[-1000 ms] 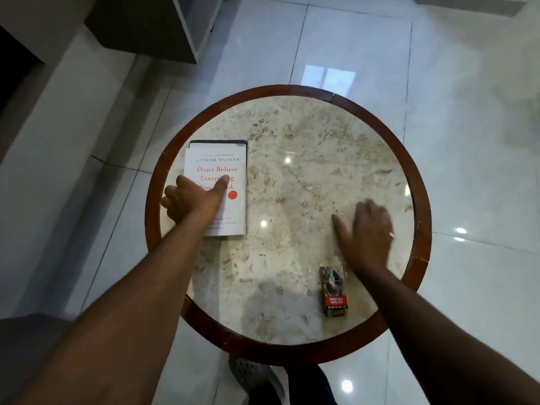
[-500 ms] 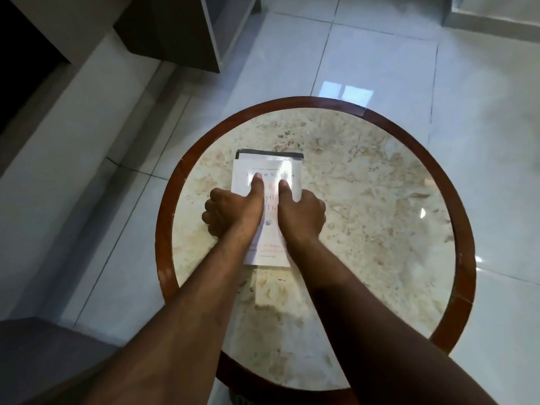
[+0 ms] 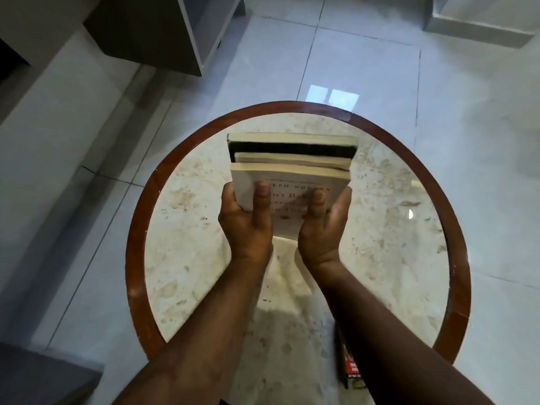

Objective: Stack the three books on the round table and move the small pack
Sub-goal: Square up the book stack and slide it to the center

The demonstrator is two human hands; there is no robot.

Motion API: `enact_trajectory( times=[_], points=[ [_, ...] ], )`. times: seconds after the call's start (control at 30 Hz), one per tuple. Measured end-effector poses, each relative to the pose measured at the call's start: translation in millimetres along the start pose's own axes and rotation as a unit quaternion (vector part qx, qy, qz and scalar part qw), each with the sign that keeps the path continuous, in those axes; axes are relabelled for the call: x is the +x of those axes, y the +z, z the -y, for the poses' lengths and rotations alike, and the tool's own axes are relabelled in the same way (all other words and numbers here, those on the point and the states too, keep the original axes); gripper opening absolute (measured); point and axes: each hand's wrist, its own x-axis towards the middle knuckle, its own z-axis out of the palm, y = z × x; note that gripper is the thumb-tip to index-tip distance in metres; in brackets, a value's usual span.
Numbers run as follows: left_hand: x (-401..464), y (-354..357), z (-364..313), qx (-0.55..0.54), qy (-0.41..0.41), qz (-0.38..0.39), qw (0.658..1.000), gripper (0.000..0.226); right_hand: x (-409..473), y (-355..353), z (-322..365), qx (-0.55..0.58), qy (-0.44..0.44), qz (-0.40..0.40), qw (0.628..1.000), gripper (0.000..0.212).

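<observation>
Three books are held together as a stack, lifted and tilted above the middle of the round marble table. The white-covered book with red lettering is on top, and the page edges of the other two show beyond it. My left hand grips the stack's left side, thumb on the cover. My right hand grips the right side, thumb also on the cover. The small pack, dark with a red label, lies near the table's front edge, partly hidden behind my right forearm.
The table has a dark wooden rim. Glossy white floor tiles surround it. A dark cabinet stands at the back left, and a grey surface sits at the lower left.
Both hands, which pressed on the white book lying flat on the table, now hold all three books raised off the table and tilted toward me. The camera has moved closer.
</observation>
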Motion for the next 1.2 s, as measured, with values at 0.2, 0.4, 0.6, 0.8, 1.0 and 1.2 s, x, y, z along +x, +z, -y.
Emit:
enact_trajectory(
  times=[0.2, 0.4, 0.6, 0.8, 1.0, 1.2],
  points=[
    [8.9, 1.4, 13.6, 0.004, -0.028, 0.023, 0.999, 0.035, -0.8, 0.2, -19.3, -0.009, 0.039, -0.011, 0.999, 0.05],
    [14.3, 22.3, 0.8, 0.09, -0.085, 0.023, 0.992, 0.019, 22.1, -13.8, -1.1, -0.112, 0.079, -0.061, 0.989, 0.05],
    [-4.6, 68.1, -5.7, 0.197, -0.171, 0.098, 0.96, 0.036, 63.0, -77.7, 12.4, -0.27, 0.186, -0.056, 0.943, 0.053],
    [-20.6, 103.7, 11.1, 0.279, -0.212, 0.176, 0.92, 0.034, 69.9, -130.1, -6.4, -0.362, 0.254, -0.052, 0.895, 0.044],
    [-32.0, 120.5, 30.1, 0.328, -0.209, 0.173, 0.905, 0.034, 71.1, -142.7, -22.1, -0.41, 0.269, -0.067, 0.869, 0.047],
    [-36.8, 123.8, 34.6, 0.387, -0.187, 0.152, 0.89, 0.034, 70.4, -143.6, -24.3, -0.397, 0.263, -0.086, 0.875, 0.037]
  ],
)
